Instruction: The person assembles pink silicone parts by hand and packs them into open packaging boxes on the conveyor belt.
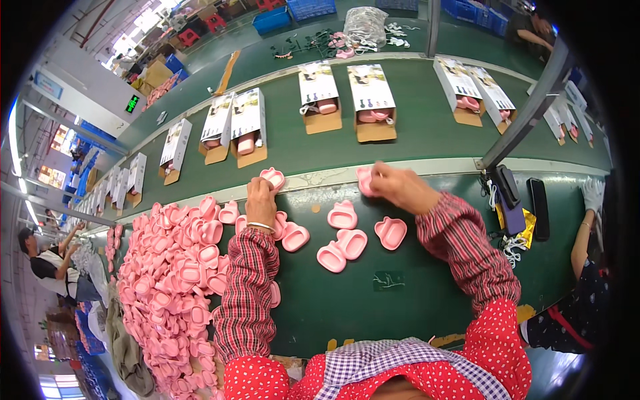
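My left hand (261, 204) is closed, its fingertips pinching a small pink plastic shell (272, 177) at the belt's near rail. Further right, my right hand (405, 189) grips another pink shell (364, 181), partly hidden behind the fingers. Each shell is a shallow rounded tray with bumps at one end. Between and below my hands, several more lie on the green table, among them one shell (391, 233) apart from the rest. A big heap of the same shells (167, 287) spreads left of my left forearm.
Beyond the rail, open-ended white boxes (371, 93) with pink items inside stand along a green conveyor belt (293, 143). A metal post (533, 110) rises at right. Phones (538, 208) and a white cable (513, 251) lie near a gloved co-worker's hand (592, 195).
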A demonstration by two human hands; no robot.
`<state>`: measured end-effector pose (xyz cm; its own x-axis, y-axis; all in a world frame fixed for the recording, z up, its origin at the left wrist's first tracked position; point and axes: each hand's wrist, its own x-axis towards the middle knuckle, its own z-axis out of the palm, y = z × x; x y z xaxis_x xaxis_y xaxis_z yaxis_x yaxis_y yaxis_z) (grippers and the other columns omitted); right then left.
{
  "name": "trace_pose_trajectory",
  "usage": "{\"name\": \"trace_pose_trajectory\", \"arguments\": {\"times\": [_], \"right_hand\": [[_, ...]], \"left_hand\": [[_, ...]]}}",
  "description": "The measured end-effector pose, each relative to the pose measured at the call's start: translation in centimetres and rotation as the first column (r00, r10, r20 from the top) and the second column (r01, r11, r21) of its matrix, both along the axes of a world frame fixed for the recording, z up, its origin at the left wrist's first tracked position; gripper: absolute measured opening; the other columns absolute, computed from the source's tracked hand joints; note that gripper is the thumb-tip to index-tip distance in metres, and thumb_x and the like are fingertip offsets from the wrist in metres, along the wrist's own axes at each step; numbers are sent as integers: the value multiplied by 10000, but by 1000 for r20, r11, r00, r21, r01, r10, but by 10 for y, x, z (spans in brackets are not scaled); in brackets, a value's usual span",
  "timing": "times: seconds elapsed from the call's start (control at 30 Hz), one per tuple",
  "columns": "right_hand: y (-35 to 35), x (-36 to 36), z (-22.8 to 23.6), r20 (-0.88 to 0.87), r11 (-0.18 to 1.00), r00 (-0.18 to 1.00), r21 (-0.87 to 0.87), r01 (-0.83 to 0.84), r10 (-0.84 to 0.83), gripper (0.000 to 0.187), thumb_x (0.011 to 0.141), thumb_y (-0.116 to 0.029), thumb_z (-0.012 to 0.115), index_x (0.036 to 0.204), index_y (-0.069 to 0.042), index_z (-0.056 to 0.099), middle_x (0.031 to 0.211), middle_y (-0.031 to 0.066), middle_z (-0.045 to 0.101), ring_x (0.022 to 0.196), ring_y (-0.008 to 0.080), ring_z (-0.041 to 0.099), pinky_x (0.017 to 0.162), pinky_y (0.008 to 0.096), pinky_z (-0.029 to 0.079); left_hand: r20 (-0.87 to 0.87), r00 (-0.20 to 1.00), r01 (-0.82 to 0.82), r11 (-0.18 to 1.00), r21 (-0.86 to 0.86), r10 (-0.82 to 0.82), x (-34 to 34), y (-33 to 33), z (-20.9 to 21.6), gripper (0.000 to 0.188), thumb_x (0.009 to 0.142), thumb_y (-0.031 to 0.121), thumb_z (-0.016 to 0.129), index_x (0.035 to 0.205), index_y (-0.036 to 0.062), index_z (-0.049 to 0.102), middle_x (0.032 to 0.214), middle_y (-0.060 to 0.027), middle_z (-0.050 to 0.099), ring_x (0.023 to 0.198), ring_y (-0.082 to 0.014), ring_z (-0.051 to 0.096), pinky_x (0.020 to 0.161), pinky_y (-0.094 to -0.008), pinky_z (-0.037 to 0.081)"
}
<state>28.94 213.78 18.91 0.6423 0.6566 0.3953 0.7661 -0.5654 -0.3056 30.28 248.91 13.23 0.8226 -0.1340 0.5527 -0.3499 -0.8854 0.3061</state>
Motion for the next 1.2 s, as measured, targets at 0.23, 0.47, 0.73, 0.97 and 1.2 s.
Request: {"name": "trace_pose_trajectory", "arguments": {"times": [0.23,0.47,0.73,0.97,1.2], "right_hand": [[68,159,-8,132,993,989,-86,78,-66,123,911,-190,586,982,-89,592,988,105,557,844,349,624,721,436,502],[64,223,-8,189,855,868,-173,489,-458,53,840,-143,579,867,-98,575,982,113,549,839,348,643,689,478,495],[93,55,-26,102,962,992,269,41,-70,178,836,-99,634,992,-58,558,1037,143,556,887,367,619,737,425,521],[103,-95,-29,11,982,985,74,-175,175,233,741,-173,767,870,-56,612,965,93,586,780,254,627,685,362,538],[124,-123,-33,50,997,999,77,-1,-3,343,688,-110,788,975,-33,616,1017,96,550,864,267,583,724,361,507]], "left_hand": [[35,999,31,999,-17,-31,5,26,-13,120,837,44,637,889,23,531,982,-127,541,962,-339,540,798,-422,473],[0,1000,-1,1000,-13,1,11,34,-21,118,822,31,645,883,18,544,989,-122,533,969,-322,541,804,-411,481],[73,995,66,995,-68,-61,53,63,7,127,755,60,687,827,19,591,1034,-119,555,1000,-316,570,806,-424,506],[-106,992,76,987,142,-61,131,11,35,191,756,65,704,935,10,670,1078,-128,558,1044,-295,581,841,-396,534],[-69,993,107,979,172,-96,143,17,20,248,756,66,706,979,-4,624,1072,-126,564,1043,-286,587,828,-385,541]]}}
